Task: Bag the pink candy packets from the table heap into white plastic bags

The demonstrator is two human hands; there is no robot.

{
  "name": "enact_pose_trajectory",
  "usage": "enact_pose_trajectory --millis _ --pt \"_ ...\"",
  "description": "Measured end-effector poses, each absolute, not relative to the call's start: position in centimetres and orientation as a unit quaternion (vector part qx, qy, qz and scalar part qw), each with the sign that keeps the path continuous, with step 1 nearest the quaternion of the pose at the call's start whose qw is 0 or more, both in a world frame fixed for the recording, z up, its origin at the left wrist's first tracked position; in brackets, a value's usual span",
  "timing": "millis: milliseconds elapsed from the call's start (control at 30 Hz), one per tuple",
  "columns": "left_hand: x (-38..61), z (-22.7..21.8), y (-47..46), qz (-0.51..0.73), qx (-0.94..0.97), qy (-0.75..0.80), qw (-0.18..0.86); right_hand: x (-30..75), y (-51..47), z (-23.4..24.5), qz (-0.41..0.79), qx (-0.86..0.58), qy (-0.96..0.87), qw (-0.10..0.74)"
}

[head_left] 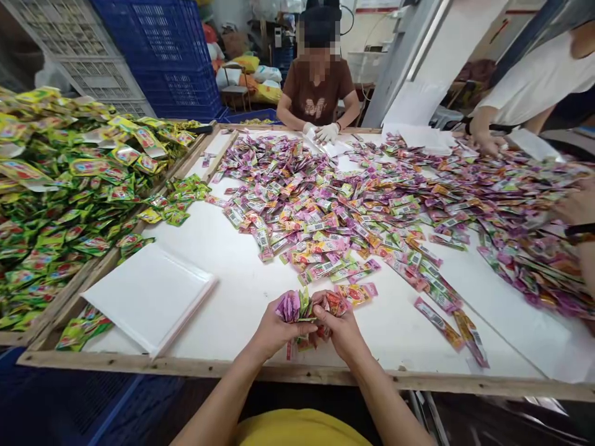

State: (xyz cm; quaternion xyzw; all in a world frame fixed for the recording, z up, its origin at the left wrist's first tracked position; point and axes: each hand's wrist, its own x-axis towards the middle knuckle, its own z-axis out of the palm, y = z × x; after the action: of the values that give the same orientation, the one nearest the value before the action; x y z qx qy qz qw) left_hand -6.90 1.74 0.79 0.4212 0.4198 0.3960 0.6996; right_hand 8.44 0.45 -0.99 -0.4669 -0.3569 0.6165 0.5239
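The left hand [268, 331] and right hand [347, 334] curl partly closed around bunched stick sachets [290, 306], whose ends poke above thumbs and fingers; barcodes [263, 238] mark loose sachets [357, 293] beyond, lettering too small to read; the brown T-shirt [320, 91] opposite bears an "M".
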Motion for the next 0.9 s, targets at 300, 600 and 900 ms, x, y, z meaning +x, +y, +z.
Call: enact_pose_trajectory --millis 300,600,900 --pt "-7.4 -0.5 -0.4 0.341 0.387 0.494 0.7 5.9 -1.1 -2.5 0.59 -0.489 -0.405 0.499" --pt "-6.7 -0.7 0.0 0.366 0.449 0.481 0.658 7.9 -1.4 -1.3 0.657 -0.383 -0.42 0.495" --pt "-6.1 -0.7 -1.8 0.298 0.455 0.477 0.69 8.6 -3.4 -2.4 0.654 -0.394 -0.482 0.43"
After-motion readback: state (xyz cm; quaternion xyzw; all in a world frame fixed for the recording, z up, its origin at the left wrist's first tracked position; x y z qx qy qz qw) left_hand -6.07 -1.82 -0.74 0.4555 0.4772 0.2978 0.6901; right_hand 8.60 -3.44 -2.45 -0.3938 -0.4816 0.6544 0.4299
